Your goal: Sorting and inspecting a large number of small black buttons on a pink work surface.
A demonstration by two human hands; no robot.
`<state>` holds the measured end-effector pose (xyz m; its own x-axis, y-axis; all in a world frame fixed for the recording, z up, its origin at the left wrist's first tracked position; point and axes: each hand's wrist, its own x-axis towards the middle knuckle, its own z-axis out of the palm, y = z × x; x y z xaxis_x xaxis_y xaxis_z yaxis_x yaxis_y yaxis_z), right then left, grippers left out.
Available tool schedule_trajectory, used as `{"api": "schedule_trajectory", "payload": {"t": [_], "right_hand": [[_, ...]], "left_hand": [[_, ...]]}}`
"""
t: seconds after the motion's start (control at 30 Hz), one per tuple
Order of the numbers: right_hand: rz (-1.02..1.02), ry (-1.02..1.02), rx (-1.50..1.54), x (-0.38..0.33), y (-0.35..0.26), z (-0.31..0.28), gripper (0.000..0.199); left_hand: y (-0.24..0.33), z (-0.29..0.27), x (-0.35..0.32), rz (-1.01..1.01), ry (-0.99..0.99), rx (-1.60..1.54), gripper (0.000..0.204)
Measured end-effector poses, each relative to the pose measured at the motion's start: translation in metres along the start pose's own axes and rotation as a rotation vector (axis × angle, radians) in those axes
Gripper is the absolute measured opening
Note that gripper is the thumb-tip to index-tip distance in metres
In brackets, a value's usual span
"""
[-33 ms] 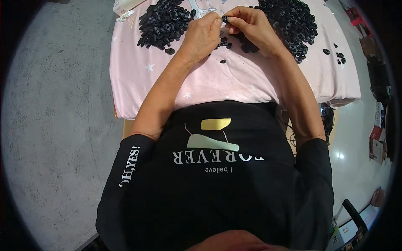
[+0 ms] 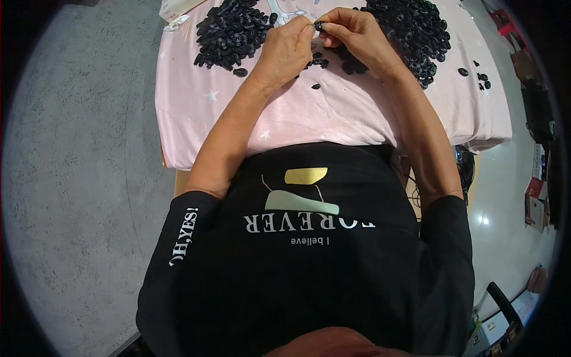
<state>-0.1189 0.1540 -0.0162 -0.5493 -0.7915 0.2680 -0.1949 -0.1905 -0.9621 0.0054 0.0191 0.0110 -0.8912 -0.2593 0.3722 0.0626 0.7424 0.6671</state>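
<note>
Near the far part of the table, my two hands meet at the fingertips. My right hand point(image 2: 364, 44) pinches a small black plastic part point(image 2: 319, 27) between thumb and forefinger. Against its left side press the closed fingers of my left hand point(image 2: 287, 52); their grip is partly hidden. Just left of my left hand spreads a heap of ribbed black parts point(image 2: 229, 35). A larger heap of black parts point(image 2: 413, 38) lies beyond and right of my right hand. Several loose black pieces point(image 2: 319, 61) rest below my hands, and a single black piece point(image 2: 316, 87) lies closer to me.
A pink cloth with white stars point(image 2: 309, 116) covers the table. A few black pieces point(image 2: 482, 77) lie apart at the right. A white box point(image 2: 178, 8) stands at the far left corner. On the floor at right are boxes point(image 2: 537, 211) and a red object point(image 2: 505, 22).
</note>
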Motion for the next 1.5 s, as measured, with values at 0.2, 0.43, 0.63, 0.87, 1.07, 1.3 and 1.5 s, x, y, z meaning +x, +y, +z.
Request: {"api": "schedule_trajectory", "payload": {"t": [0.2, 0.43, 0.63, 0.87, 1.07, 1.3, 1.5], "right_hand": [[-0.005, 0.005, 0.089, 0.000, 0.001, 0.000, 0.019], [-0.002, -0.045, 0.152, -0.003, -0.002, -0.006, 0.025], [0.044, -0.062, 0.254, 0.001, 0.004, -0.007, 0.026], [0.039, -0.080, 0.267, 0.001, 0.002, -0.006, 0.034], [0.056, -0.071, 0.238, -0.001, -0.003, -0.002, 0.038], [0.067, -0.089, 0.311, 0.000, -0.002, -0.003, 0.038], [0.077, -0.102, 0.319, 0.002, 0.004, -0.007, 0.037]], "left_hand": [[-0.005, -0.003, 0.001, -0.081, -0.131, -0.232, 0.020], [0.003, -0.004, -0.001, 0.019, -0.098, -0.212, 0.020], [-0.010, -0.001, 0.001, 0.014, -0.080, -0.240, 0.015], [-0.004, -0.004, 0.001, 0.070, -0.049, -0.356, 0.022], [-0.015, -0.001, 0.003, 0.045, -0.142, -0.376, 0.037], [-0.016, 0.000, 0.003, 0.029, -0.151, -0.495, 0.038], [-0.017, -0.001, 0.003, -0.042, -0.182, -0.612, 0.041]]}}
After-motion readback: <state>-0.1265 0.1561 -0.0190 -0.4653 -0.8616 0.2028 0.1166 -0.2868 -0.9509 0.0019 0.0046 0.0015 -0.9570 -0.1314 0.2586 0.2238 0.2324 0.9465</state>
